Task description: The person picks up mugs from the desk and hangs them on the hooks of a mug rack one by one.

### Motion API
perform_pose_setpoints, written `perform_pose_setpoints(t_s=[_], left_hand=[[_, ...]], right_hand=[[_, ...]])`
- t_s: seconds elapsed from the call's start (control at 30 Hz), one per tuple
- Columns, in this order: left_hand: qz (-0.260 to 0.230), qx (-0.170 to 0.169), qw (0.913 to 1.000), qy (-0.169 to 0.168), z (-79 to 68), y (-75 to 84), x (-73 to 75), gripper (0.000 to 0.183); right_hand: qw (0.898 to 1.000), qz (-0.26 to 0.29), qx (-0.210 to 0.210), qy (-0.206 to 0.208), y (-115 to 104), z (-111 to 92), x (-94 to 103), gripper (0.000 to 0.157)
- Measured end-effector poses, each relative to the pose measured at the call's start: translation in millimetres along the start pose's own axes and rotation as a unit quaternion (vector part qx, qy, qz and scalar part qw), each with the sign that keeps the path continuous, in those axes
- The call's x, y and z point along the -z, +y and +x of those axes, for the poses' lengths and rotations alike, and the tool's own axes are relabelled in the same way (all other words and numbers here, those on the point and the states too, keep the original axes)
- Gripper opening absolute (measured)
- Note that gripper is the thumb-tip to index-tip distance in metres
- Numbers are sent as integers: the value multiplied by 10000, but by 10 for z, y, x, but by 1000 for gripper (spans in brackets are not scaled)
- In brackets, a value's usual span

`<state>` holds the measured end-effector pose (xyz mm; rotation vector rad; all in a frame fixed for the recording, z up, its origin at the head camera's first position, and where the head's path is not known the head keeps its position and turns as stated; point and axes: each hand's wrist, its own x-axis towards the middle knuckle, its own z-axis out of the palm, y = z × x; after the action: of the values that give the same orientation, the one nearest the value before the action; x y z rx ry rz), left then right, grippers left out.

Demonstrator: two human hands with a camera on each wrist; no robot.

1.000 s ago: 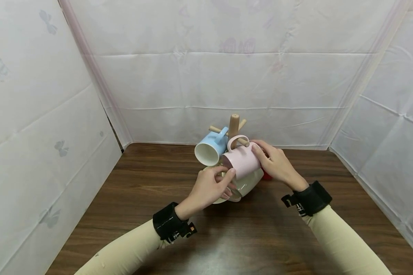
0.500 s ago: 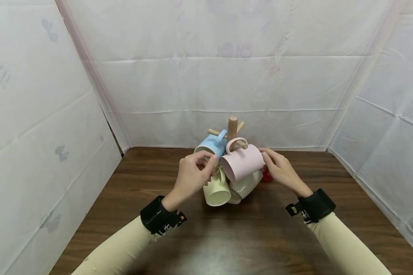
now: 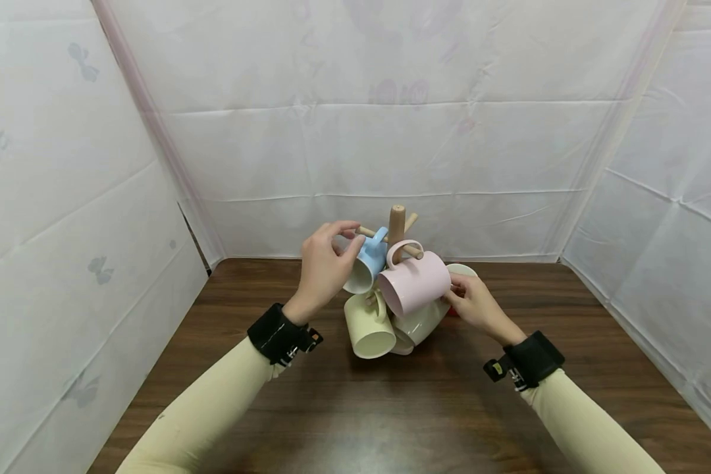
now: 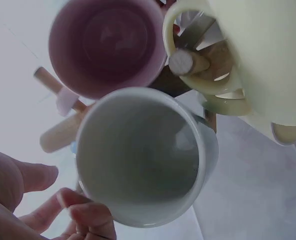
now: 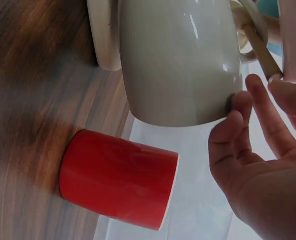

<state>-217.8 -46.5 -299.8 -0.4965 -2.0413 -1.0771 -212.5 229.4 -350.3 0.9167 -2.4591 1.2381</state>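
Note:
A wooden mug tree (image 3: pixel 397 224) holds several mugs on its pegs. My left hand (image 3: pixel 324 266) is at the left side of the light blue mug (image 3: pixel 376 255); in the left wrist view its curled fingertips are right at that mug's rim, with the thumb apart. The pink mug (image 3: pixel 417 282) hangs by its handle on the front peg, open end facing left. My right hand (image 3: pixel 478 304) is at the pink mug's base; in the right wrist view two fingertips meet the lower edge of the glossy off-white mug (image 5: pixel 180 65) below it. A pale yellow mug (image 3: pixel 367 326) hangs front left.
A red mug (image 5: pixel 118 179) with a white rim stands upright on the dark wood table (image 3: pixel 355 421), just behind my right hand. White sheeting (image 3: pixel 355 151) closes in the back and both sides.
My left hand has moved up and left from the pale yellow mug to the blue mug, which has turned slightly. The right hand has slid off the pink mug's side, down to its base.

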Motion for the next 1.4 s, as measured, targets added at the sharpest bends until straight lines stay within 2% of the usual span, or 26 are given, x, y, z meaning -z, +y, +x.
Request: perform_pose_setpoints(t_s=[0.3, 0.53, 0.6, 1.03, 1.23, 1.4], left_hand=[[114, 438, 9990, -71, 115, -68, -60, 16], [175, 502, 9986, -87, 119, -88, -77, 14], [193, 488, 9986, -96, 124, -84, -77, 14], [221, 332, 9991, -112, 208, -87, -57, 10], [54, 404, 9991, -74, 242, -95, -72, 7], [-99, 479, 9988, -54, 255, -96, -75, 5]], right_hand=[[9996, -17, -256, 128, 8, 17, -65, 8], [9985, 159, -435, 305, 368, 42, -163, 9], [9982, 143, -472, 340, 399, 41, -166, 9], [9977, 172, -426, 493, 423, 62, -172, 11], [9974, 135, -328, 632, 435, 62, -178, 14], [9976, 130, -240, 630, 237, 46, -135, 14]])
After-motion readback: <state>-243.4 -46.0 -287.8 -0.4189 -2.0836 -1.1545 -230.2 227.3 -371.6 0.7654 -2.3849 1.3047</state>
